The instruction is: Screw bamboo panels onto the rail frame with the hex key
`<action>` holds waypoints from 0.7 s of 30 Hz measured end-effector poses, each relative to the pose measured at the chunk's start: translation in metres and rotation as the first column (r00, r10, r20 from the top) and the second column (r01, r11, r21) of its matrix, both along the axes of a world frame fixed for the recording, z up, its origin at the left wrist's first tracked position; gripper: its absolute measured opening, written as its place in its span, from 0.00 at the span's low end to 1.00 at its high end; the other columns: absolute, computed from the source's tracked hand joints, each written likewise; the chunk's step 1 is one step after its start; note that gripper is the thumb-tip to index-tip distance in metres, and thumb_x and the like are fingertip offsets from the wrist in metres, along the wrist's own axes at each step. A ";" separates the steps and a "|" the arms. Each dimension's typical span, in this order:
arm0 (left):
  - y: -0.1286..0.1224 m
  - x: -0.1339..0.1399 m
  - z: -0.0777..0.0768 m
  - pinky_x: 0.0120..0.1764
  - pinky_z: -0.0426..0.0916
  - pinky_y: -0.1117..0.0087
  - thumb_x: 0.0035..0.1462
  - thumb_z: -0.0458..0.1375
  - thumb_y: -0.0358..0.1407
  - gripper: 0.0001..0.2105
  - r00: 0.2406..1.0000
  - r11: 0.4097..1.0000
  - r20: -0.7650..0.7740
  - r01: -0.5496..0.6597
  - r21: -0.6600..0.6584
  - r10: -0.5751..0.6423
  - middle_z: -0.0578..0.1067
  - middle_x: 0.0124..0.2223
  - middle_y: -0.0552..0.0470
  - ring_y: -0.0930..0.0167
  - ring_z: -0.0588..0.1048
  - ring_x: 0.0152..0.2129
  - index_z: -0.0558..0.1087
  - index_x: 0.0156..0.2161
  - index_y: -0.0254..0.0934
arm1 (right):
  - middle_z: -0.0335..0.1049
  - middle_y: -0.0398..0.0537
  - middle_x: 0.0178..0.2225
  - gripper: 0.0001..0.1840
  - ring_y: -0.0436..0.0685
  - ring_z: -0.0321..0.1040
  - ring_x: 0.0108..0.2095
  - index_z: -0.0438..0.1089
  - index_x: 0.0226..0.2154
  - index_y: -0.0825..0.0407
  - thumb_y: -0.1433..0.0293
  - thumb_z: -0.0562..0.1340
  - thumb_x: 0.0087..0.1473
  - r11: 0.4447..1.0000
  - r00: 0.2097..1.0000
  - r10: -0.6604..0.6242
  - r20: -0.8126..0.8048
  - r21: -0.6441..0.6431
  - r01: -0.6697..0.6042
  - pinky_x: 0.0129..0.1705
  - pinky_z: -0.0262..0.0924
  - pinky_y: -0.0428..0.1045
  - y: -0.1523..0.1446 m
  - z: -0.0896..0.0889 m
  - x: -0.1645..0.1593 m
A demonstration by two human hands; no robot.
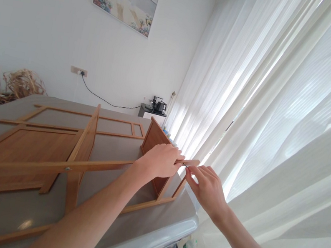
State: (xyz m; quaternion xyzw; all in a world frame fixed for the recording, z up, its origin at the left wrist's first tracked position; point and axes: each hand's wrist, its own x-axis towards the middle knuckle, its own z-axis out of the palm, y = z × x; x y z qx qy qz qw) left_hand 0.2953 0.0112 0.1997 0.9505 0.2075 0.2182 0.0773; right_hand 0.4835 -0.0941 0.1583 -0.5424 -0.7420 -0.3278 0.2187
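A partly joined wooden frame lies on its side on the grey table [99,218]. Its long upper rail [98,166] runs from the left edge toward the right, over two upright panels, a middle one [85,144] and a right one [154,137]. My left hand [161,160] is wrapped round the rail near its right end, above the right panel. Beside it my right hand [208,189] pinches a thin dark metal piece [185,165] against the rail end. Whether that piece is a screw or a key is too small to tell.
A loose wooden panel [31,144] and an open wooden frame [113,135] lie on the table's left and far side. Dried plant stems [21,84] rest at the far left. White curtains [265,115] hang close on the right. A kettle [160,106] stands on a cabinet behind.
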 end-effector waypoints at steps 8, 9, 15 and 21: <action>0.001 0.000 0.000 0.48 0.70 0.62 0.63 0.50 0.39 0.15 1.000 1.000 0.004 0.004 -0.003 -0.004 0.77 0.53 0.49 0.59 0.75 0.51 0.78 0.48 0.46 | 0.65 0.42 0.22 0.15 0.52 0.59 0.25 0.66 0.28 0.50 0.73 0.53 0.66 1.000 0.973 -0.013 0.232 -0.020 0.018 0.31 0.50 0.50 -0.002 0.014 -0.003; 0.001 0.000 0.001 0.48 0.70 0.62 0.64 0.50 0.39 0.15 1.000 1.000 0.004 0.003 -0.005 -0.003 0.78 0.53 0.49 0.59 0.75 0.51 0.78 0.47 0.46 | 0.65 0.43 0.23 0.15 0.52 0.60 0.25 0.67 0.29 0.50 0.73 0.53 0.66 1.000 0.966 -0.012 0.260 -0.016 0.017 0.31 0.50 0.50 -0.003 0.016 -0.003; -0.001 0.000 0.002 0.48 0.70 0.62 0.64 0.50 0.39 0.15 1.000 1.000 0.004 0.001 -0.003 -0.001 0.78 0.52 0.49 0.60 0.75 0.50 0.79 0.47 0.45 | 0.73 0.48 0.29 0.13 0.55 0.68 0.32 0.70 0.37 0.50 0.78 0.53 0.65 0.999 0.935 0.041 0.352 -0.030 -0.033 0.35 0.55 0.52 -0.002 0.020 0.002; -0.001 0.000 0.001 0.48 0.70 0.61 0.63 0.50 0.39 0.15 1.000 1.000 0.005 -0.011 -0.003 0.011 0.78 0.52 0.49 0.59 0.76 0.50 0.79 0.47 0.45 | 0.74 0.47 0.29 0.13 0.55 0.70 0.31 0.70 0.34 0.50 0.75 0.53 0.66 0.991 0.975 0.070 0.210 -0.129 -0.044 0.35 0.58 0.52 0.000 0.022 0.003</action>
